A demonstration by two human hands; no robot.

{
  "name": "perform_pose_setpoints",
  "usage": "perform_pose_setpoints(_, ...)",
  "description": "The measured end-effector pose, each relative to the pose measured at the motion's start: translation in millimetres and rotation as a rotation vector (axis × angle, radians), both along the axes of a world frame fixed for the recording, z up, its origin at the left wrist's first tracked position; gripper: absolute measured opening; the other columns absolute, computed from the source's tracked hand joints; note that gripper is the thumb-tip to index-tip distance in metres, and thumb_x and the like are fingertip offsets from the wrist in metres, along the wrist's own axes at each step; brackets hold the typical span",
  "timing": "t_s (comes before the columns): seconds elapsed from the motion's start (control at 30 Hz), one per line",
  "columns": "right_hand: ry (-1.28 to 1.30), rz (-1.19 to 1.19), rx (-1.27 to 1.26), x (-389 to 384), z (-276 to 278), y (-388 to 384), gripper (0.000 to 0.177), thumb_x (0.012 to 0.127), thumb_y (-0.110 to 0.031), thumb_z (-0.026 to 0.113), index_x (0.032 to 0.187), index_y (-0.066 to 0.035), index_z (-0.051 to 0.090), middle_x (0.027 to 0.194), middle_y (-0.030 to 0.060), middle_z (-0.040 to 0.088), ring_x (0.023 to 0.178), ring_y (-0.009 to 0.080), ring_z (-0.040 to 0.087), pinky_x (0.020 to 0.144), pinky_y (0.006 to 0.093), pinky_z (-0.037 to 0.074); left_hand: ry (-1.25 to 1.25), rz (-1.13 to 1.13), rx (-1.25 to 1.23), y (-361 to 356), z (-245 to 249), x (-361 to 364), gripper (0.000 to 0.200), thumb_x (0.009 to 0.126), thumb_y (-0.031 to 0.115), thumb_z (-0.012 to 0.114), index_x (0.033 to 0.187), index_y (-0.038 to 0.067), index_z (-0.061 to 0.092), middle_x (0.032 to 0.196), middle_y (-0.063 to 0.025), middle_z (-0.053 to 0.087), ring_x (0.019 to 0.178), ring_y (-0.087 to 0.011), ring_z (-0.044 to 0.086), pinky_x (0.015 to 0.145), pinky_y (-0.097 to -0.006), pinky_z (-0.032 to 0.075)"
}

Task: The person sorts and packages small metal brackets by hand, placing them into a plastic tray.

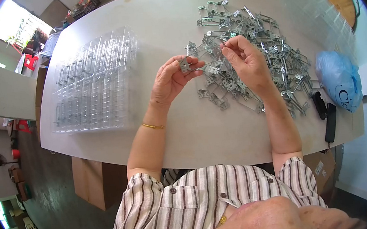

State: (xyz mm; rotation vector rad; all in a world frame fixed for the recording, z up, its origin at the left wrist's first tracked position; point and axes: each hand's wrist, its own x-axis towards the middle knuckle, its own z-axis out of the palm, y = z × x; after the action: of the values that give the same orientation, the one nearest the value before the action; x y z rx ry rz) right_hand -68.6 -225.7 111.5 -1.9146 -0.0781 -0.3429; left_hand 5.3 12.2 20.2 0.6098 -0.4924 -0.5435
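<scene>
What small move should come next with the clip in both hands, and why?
Probably carry the metal clip left to the stacked clear trays: left hand pinches its plate, right hand its wire end, and the trays seem to hold such clips.

Shiny metal clips [249, 57], clear glossy plastic trays [94, 81], smooth matt table [159, 22], thin blue plastic bag [340, 78].

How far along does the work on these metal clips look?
Done: the clear trays at left look partly filled. In hand: the left hand and right hand pinch one clip between them. Left: a large tangled pile on the table.
</scene>
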Motion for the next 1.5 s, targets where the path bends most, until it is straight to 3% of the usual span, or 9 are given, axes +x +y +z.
perform_pose_setpoints(0.2,0.006,0.052,0.127,6.7,-11.9,2.7,0.007,0.104,-0.009,0.065,0.102,-0.003,0.061,0.087,0.0006,0.067,0.077,0.0081,0.062,0.071,0.0256,0.053,0.007,-0.099,-0.033,-0.6,-5.2,-2.4,0.032,0.108,0.021,0.052,0.131,0.002,0.061,0.136,-0.0205,0.063,0.135,-0.0428,0.057,0.113,-0.0542,0.049)
perform_pose_setpoints(0.5,-0.082,0.130,0.100,3.0,-8.0,-0.1,0.008,0.102,-0.007,0.068,0.105,-0.004,0.061,0.089,-0.0007,0.067,0.077,0.0069,0.061,0.069,0.0242,0.052,-0.052,-0.208,0.018,-0.4,-4.7,-1.8,0.051,0.104,0.039,0.053,0.134,-0.002,0.059,0.146,-0.0304,0.055,0.134,-0.0420,0.058,0.112,-0.0570,0.045)
perform_pose_setpoints(0.6,-0.106,0.171,-0.001,1.0,-9.2,1.3,0.010,0.101,-0.006,0.069,0.106,-0.004,0.060,0.090,0.0013,0.068,0.079,0.0084,0.063,0.071,0.0256,0.053,-0.020,-0.274,0.001,-7.1,-7.0,-0.8,0.048,0.107,0.039,0.049,0.129,-0.002,0.060,0.140,-0.0326,0.059,0.127,-0.0411,0.063,0.108,-0.0536,0.050)
perform_pose_setpoints(0.7,-0.158,0.189,-0.100,-0.1,-11.3,8.6,0.012,0.100,-0.006,0.070,0.107,-0.004,0.060,0.091,0.0041,0.069,0.081,0.0109,0.064,0.072,0.0278,0.054,-0.034,-0.302,0.146,-8.5,-2.9,-6.2,0.043,0.109,0.038,0.045,0.118,-0.001,0.062,0.127,-0.0333,0.066,0.115,-0.0415,0.069,0.099,-0.0507,0.055)
perform_pose_setpoints(0.9,-0.180,0.205,-0.143,0.1,-16.8,12.0,0.013,0.100,-0.006,0.070,0.108,-0.004,0.061,0.092,0.0061,0.069,0.081,0.0152,0.066,0.074,0.0301,0.055,-0.063,-0.239,0.351,-11.3,16.6,-18.2,0.037,0.110,0.037,0.044,0.103,0.003,0.059,0.099,-0.0255,0.073,0.076,-0.0301,0.074,0.075,-0.0389,0.058)
perform_pose_setpoints(1.0,-0.208,0.129,-0.161,0.7,-17.1,12.0,0.011,0.100,-0.007,0.070,0.108,-0.004,0.063,0.092,0.0059,0.069,0.079,0.0159,0.065,0.072,0.0307,0.054,-0.063,-0.149,0.382,-12.4,16.8,-18.9,0.037,0.110,0.037,0.044,0.101,0.004,0.058,0.093,-0.0196,0.071,0.061,-0.0229,0.063,0.064,-0.0327,0.052)
perform_pose_setpoints(1.2,-0.189,0.017,-0.227,-3.4,-5.7,11.6,0.006,0.098,-0.006,0.069,0.102,-0.004,0.066,0.090,0.0087,0.069,0.075,0.0182,0.066,0.067,0.0333,0.053,-0.024,-0.034,0.367,-15.8,13.1,-17.3,0.032,0.109,0.036,0.048,0.097,0.007,0.057,0.092,-0.0152,0.069,0.057,-0.0166,0.052,0.052,-0.0282,0.039)
perform_pose_setpoints(1.5,-0.130,0.005,-0.339,-9.0,1.4,16.0,0.005,0.095,-0.007,0.068,0.098,-0.004,0.066,0.084,0.0102,0.068,0.071,0.0221,0.067,0.064,0.0347,0.053,0.016,-0.047,0.395,-13.5,15.5,-18.8,0.029,0.108,0.036,0.055,0.098,0.009,0.058,0.094,-0.0111,0.067,0.065,-0.0105,0.053,0.052,-0.0211,0.035)
